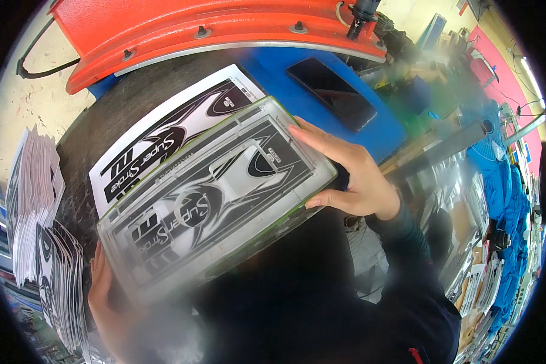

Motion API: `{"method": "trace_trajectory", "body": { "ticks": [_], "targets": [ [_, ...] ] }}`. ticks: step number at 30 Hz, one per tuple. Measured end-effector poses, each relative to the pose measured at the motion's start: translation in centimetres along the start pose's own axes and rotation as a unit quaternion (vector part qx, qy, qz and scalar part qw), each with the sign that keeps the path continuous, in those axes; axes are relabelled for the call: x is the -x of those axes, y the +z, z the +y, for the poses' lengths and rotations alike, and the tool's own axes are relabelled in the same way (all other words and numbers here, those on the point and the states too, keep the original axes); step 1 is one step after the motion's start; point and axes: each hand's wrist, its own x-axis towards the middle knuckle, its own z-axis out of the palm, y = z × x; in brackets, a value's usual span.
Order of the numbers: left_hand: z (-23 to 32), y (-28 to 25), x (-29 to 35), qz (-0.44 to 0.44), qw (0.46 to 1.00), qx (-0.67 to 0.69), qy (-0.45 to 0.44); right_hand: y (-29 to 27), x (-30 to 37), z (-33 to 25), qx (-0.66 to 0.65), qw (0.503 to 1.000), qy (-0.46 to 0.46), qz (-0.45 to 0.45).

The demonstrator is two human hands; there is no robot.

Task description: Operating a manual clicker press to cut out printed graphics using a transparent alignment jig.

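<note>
Two-hand hold on clear framed block, matching print sheet behind it

The clear framed block (229,192) is sitting in front of the person, slanting up toward the right, and both hands are taking its ends. The right hand (361,176) is pinching the right end: fingers are lying over the upper corner, the thumb is pressing near the lower one, with a wide gap between. The left hand (108,294) is resting its fingers along the left end; blur is hiding its thumb, so can't tell whether it is pinching or only bracing. Gripping at opposite ends is probably balancing the long block and is leaving the clear face uncovered, so the black-and-white graphic is showing through. Can't tell whether that graphic is on the face or behind it.

The printed sheet (182,121) is lying on the dark tabletop (73,130), running at nearly the same slant; the block is overlapping its near edge in view, contact unclear. A phone (332,92) is resting on the blue board (267,68), likely out of the way there. Sheet stacks (37,200) are standing at far left, and the red machine (182,27) is spanning the far side.

Pose: the right forearm, in a dark sleeve (406,261), is coming up from the lower right, wrist bending inward; the left forearm is blurring out at the bottom.
</note>
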Motion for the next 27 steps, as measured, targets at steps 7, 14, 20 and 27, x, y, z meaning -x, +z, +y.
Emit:
{"method": "trace_trajectory", "body": {
  "ticks": [7,14,20,27],
  "targets": [
    [-0.3,-0.2,0.1,0.001,1.000,-0.014,0.004,0.1,-0.1,-0.1,0.003,1.000,0.011,-0.004],
    [0.1,-0.1,0.0,0.004,1.000,-0.004,0.000,0.1,0.0,0.0,-0.005,1.000,0.007,0.002],
    [3.0,0.5,-0.8,0.000,0.999,-0.027,-0.041,0.2,-0.1,-0.1,-0.015,0.999,0.027,-0.009],
    [-0.3,0.0,0.0,0.004,1.000,0.000,-0.001,-0.2,0.1,-0.1,0.001,1.000,0.018,-0.007]
  ]
}}
